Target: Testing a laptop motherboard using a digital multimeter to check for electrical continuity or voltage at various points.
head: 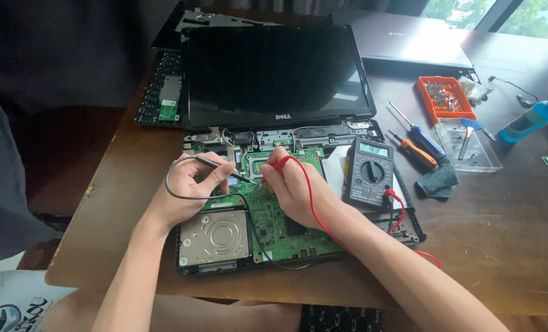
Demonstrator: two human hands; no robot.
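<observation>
An opened laptop lies on the wooden table with its green circuit board point(273, 222) and silver hard drive point(215, 238) bare, and its dark screen point(274, 74) upright behind. My left hand point(191, 187) holds a black test probe point(222, 168) with its tip down on the board. My right hand point(292, 184) holds a red test probe point(276, 166) close beside it. Black and red leads run to a dark multimeter point(370, 172) resting on the laptop's right side.
Two screwdrivers point(418, 144), a grey cloth point(438, 182), an orange bit case point(444, 98), a clear plastic tray point(468, 144) and a blue tool point(530, 122) lie at the right. A removed keyboard point(162, 92) sits at back left, a closed laptop point(409, 40) at back right.
</observation>
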